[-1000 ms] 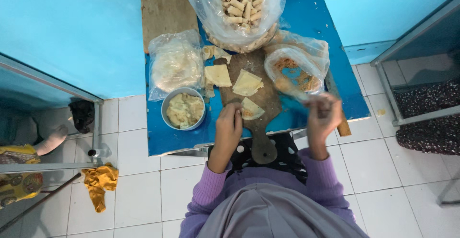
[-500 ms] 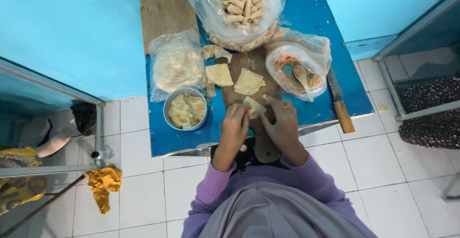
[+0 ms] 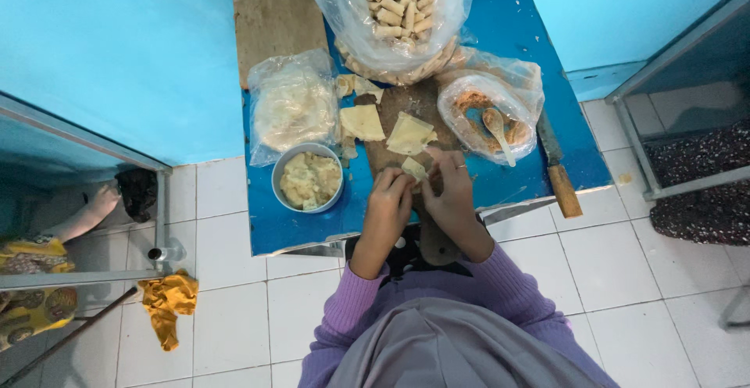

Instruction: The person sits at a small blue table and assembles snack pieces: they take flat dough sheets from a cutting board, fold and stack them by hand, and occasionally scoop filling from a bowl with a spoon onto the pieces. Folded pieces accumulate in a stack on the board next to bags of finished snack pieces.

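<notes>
Pastry wrapper [image 3: 414, 169] sits pinched between both hands at the near end of the wooden board [image 3: 391, 150]. The left hand [image 3: 388, 193] and the right hand [image 3: 453, 189] each close their fingertips on it, apparently folding or rolling it. Just beyond the hands lie two more flat wrappers [image 3: 387, 128], not yet filled. Farther off stands a clear bag of finished rolls [image 3: 394, 13] — already well stocked, so much of the work looks done. Beyond the right hand, a bag-lined bowl of filling [image 3: 484, 110] holds a wooden spoon [image 3: 496, 126]. Left of the left hand is a bowl of pale scraps [image 3: 308, 178] and a bag of wrappers [image 3: 289, 107] on the blue bench [image 3: 297, 228] — plenty left to roll.
</notes>
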Tool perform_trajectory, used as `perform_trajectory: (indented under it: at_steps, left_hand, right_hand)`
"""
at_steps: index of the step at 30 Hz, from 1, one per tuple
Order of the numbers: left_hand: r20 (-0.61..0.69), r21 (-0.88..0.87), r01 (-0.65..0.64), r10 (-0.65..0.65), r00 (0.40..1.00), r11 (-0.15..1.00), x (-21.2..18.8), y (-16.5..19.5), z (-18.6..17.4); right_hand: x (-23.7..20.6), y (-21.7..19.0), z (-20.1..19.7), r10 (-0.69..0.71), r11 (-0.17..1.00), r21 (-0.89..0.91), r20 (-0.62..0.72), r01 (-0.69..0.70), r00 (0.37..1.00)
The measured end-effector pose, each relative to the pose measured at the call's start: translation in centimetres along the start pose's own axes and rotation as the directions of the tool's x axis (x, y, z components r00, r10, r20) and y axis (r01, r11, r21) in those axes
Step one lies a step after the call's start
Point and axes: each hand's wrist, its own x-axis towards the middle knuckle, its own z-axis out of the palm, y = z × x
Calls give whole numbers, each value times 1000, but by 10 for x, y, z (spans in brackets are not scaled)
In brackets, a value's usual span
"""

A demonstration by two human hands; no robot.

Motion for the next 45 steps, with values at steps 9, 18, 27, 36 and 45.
perform_trajectory:
  at_steps: [9,18,27,36,45]
  left_hand:
    - [26,-3,12,-12,1000,1000,1,-3,-1]
    - [162,52,-82,73,984,995,6,4,-21]
    - [171,68,-86,73,982,994,8,2,-21]
    - [71,-14,7,-6,997,1000,13,-16,-6]
    - [160,97,-118,102,982,988,16,-8,-16]
  right_hand:
    - [-8,0,-1,-99,992,91,125,88,987]
    - [7,13,-27,-221,973,10,330,231,918]
    - [23,18,-26,-153,979,178,358,94,921]
    - [24,27,-14,-56,990,138,329,11,943]
    - [22,34,-20,-267,963,124,292,240,918]
